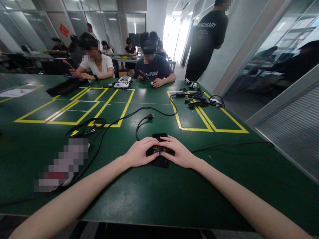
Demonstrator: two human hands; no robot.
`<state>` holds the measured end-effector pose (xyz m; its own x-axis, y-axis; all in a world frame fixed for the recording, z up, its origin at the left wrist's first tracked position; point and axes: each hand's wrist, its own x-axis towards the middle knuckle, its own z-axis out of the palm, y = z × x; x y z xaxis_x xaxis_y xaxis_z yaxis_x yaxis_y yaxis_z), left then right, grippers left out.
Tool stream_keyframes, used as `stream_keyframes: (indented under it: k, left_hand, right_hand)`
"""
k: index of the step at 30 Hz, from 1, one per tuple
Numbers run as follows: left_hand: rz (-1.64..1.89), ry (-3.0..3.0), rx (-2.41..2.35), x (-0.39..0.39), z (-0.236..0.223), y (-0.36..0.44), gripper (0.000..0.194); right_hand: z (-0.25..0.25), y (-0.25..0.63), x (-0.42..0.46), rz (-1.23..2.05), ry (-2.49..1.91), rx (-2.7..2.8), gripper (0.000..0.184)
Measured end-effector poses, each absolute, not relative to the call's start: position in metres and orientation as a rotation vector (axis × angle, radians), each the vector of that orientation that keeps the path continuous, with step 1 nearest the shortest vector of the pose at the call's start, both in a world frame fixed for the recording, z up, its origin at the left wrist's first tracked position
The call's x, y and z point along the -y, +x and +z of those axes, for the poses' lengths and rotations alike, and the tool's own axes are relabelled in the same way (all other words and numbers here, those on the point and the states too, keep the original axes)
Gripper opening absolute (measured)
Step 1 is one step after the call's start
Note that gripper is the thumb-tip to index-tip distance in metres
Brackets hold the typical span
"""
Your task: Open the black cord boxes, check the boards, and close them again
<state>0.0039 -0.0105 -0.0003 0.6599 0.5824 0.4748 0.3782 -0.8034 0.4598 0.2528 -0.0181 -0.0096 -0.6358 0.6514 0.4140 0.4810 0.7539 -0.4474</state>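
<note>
A small black device (159, 136) with coloured wires showing inside lies on the green table (154, 192) in front of me. My left hand (141, 152) rests on its left side, fingers curled over the wired part. My right hand (178, 153) covers its right side, fingers bent onto the same spot. The fingertips of both hands meet over the coloured wires. Most of the device is hidden under my hands.
A black cable with a plug (149, 116) runs across the table behind the device. A coiled cable (84, 127) lies left. More black adapters (199, 99) sit in a yellow-taped box at the right. Two people sit at the far side; one stands at the back right.
</note>
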Motion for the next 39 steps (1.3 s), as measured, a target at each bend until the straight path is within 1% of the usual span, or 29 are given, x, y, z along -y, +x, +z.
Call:
stream_keyframes:
  k: [3, 6, 8, 13, 18, 21, 29, 39]
  left_hand:
    - [0.918, 2.53, -0.773, 0.01, 0.0, 0.004, 0.01]
    - [0.916, 2.513, -0.794, 0.0089, 0.0001, 0.0045, 0.008]
    - [0.911, 2.503, -0.808, 0.0083, 0.0003, 0.0048, 0.008]
    - [0.911, 2.478, -0.829, 0.0072, -0.0008, 0.0055, 0.013]
    - [0.908, 2.424, -0.839, 0.0057, -0.0032, 0.006, 0.015]
    - [0.912, 2.432, -0.879, 0.0052, -0.004, 0.0064, 0.014]
    - [0.909, 2.478, -0.98, 0.0054, -0.005, 0.0077, 0.013]
    - [0.917, 2.518, -1.017, 0.0044, -0.0073, 0.0072, 0.018]
  right_hand:
    - [-0.0103, 0.2535, 0.0179, 0.438, -0.841, 2.396, 0.05]
    - [-0.0113, 0.2541, 0.018, 0.433, -0.821, 2.372, 0.057]
    - [-0.012, 0.2546, 0.0175, 0.431, -0.818, 2.334, 0.052]
    - [-0.0128, 0.2561, 0.0155, 0.442, -0.852, 2.225, 0.027]
    - [-0.0127, 0.2544, 0.0154, 0.428, -0.86, 2.202, 0.019]
    - [-0.0135, 0.2525, 0.0159, 0.383, -0.855, 2.207, 0.018]
    - [-0.0163, 0.2514, 0.0159, 0.306, -0.866, 2.213, 0.024]
    - [-0.0118, 0.2493, 0.0155, 0.435, -0.879, 2.165, 0.028]
